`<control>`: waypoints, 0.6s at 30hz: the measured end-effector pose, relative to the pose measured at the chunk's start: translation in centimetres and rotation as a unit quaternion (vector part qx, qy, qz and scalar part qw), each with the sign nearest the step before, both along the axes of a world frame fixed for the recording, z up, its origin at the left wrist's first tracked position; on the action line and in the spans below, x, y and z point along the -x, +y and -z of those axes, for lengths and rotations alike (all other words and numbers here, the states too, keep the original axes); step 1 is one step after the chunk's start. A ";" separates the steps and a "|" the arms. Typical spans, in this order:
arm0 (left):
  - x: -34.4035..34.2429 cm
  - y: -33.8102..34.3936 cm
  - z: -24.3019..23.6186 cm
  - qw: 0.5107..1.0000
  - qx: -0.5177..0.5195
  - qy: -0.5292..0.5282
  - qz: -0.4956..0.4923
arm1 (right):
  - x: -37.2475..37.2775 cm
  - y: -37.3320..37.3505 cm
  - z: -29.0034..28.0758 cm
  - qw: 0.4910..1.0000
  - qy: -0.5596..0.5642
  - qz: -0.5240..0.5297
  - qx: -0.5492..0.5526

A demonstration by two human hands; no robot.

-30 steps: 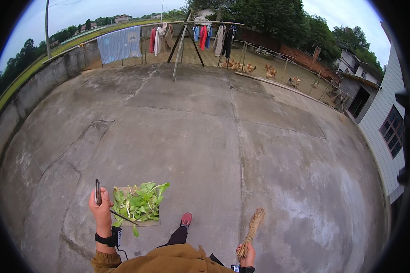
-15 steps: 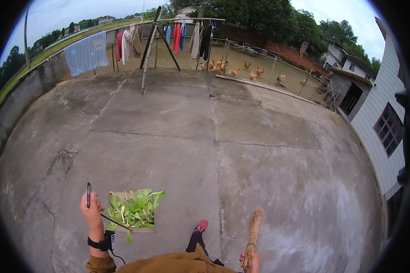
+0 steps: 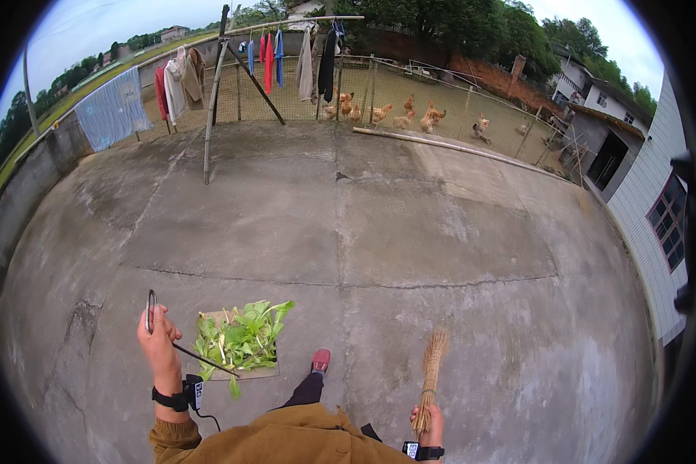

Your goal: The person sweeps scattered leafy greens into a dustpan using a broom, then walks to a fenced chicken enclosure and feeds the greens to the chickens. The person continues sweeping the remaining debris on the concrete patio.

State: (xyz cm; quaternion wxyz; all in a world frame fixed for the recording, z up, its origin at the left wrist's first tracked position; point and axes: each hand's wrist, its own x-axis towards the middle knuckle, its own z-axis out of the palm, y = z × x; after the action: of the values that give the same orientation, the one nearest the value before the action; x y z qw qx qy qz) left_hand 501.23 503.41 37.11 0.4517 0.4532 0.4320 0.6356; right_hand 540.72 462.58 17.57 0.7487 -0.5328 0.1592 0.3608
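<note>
My left hand (image 3: 159, 338) is closed round the looped end of a thin metal handle (image 3: 205, 360), which slants down to a flat tan pan (image 3: 259, 371) heaped with leafy greens and pale stems (image 3: 243, 332); some leaves hang over its front edge. In my right hand (image 3: 429, 419) is a small straw hand broom (image 3: 433, 359), bound round its middle and held upright with the bristles away from me. My red shoe (image 3: 321, 359) shows on the concrete between the two.
Cracked concrete yard (image 3: 441, 232), bordered left by a low wall (image 3: 19, 201). Ahead stand a pole frame (image 3: 209, 155) with hung laundry (image 3: 267, 62), a long pole (image 3: 441, 143) on the ground, and fenced chickens (image 3: 429, 116). A white tiled building (image 3: 638, 201) stands right.
The yard has shifted in view as I walk toward the laundry and fence, which now sit further left. Both hands keep their holds; the broom has risen slightly in the picture.
</note>
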 end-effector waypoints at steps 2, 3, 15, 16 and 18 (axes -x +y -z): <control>-7.6 6.4 1.4 1.000 -0.001 -0.008 0.025 | -6.3 5.7 0.7 0.999 -0.036 -0.017 -0.022; -11.2 9.6 1.9 0.999 0.010 0.000 0.031 | -9.5 8.4 0.8 0.998 -0.054 -0.023 -0.024; -54.2 42.4 2.5 0.996 0.015 -0.014 0.085 | -45.9 33.2 0.2 0.999 -0.031 -0.003 -0.022; -58.0 44.8 2.8 0.997 0.018 -0.009 0.079 | -49.6 35.4 0.9 1.000 -0.022 0.008 -0.002; -65.1 49.2 2.7 0.997 0.003 -0.005 0.078 | -57.5 40.0 2.2 0.997 0.030 0.037 0.058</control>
State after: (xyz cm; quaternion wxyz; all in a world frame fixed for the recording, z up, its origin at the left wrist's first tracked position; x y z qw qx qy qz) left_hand 566.30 552.59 34.38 0.5038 0.4807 0.3950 0.5992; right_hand 598.26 502.56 15.38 0.7241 -0.5580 0.2224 0.3388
